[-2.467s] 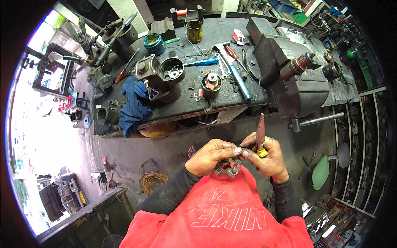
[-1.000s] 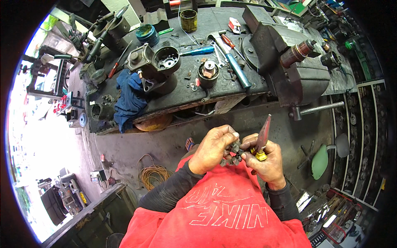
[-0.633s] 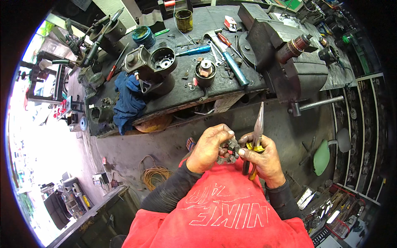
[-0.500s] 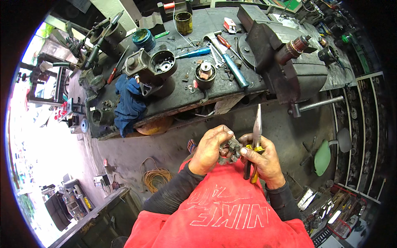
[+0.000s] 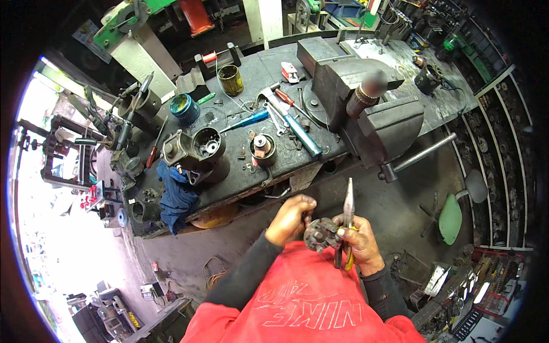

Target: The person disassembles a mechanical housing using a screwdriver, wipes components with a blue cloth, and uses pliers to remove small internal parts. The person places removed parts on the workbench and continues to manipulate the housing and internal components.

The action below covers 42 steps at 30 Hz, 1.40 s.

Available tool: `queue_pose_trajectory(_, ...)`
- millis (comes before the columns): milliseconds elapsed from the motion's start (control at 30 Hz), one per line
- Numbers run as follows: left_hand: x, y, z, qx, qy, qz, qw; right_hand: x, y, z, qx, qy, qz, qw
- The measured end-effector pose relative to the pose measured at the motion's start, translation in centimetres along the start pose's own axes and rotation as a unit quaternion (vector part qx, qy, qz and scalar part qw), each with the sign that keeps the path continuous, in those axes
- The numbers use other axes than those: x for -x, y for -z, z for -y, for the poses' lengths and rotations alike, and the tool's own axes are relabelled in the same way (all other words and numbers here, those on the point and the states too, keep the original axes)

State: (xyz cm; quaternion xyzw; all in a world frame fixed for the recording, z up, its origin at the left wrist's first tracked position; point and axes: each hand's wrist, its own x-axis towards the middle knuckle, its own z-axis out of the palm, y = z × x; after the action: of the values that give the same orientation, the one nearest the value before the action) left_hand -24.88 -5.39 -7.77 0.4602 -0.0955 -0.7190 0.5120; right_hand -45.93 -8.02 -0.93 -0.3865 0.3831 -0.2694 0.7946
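My right hand [image 5: 364,244] grips long-nose pliers [image 5: 349,200] with yellow and black handles, jaws pointing away from me. Between the thumb and fingers of that same hand is a round, dark metal part [image 5: 316,235] with blocky pieces around its face. My left hand [image 5: 287,221] is just left of the part and apart from it. Its fingers are curled together, and anything in them is too small or hidden to make out. Both hands are in front of my red shirt, on the near side of the workbench [image 5: 260,63].
On the bench stand a grey motor housing [image 5: 178,150], a small round motor piece [image 5: 263,150], a blue-handled hammer [image 5: 303,136] and a red-handled screwdriver [image 5: 283,96]. A large vise [image 5: 394,123] juts out on the right. A blue rag [image 5: 176,200] hangs over the left edge. A green stool seat [image 5: 450,220] is at right.
My left hand has come off the round part and moved slightly left. The part now rests in my right hand with its face showing. The view has shifted, bringing more beyond the bench into sight.
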Motion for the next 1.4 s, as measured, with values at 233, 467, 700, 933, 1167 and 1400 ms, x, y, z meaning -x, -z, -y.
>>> queue_pose_trajectory(233, -15.7, 2.8, -3.9, -0.757, -0.234, -0.227, 0.566, 0.7, 2.8, 0.2, -0.003, 0.014, -0.046, 0.999)
queue_pose_trajectory(467, -15.9, 1.9, -6.4, -0.757, -0.287, -0.253, 0.53, 0.7, 3.9, 0.3, -0.02, -0.001, -0.062, 0.998)
queue_pose_trajectory(700, -0.9, -0.8, -1.9, 0.029, -0.039, 0.053, 0.997, -1.3, 3.7, 0.7, 0.0, -0.027, 0.023, 0.999)
queue_pose_trajectory(933, 4.5, -0.5, 1.9, 0.174, -0.001, 0.165, 0.971, -5.3, -2.0, 0.6, 0.246, -0.011, 0.084, 0.965)
queue_pose_trajectory(1167, 5.5, 2.6, 0.4, 0.253, -0.088, 0.136, 0.954, -2.3, -1.7, 4.0, 0.238, -0.01, 0.1, 0.966)
queue_pose_trajectory(1400, 6.3, 3.4, -1.5, 0.272, -0.144, 0.111, 0.945, 3.5, -3.1, 4.3, 0.522, 0.117, 0.006, 0.845)
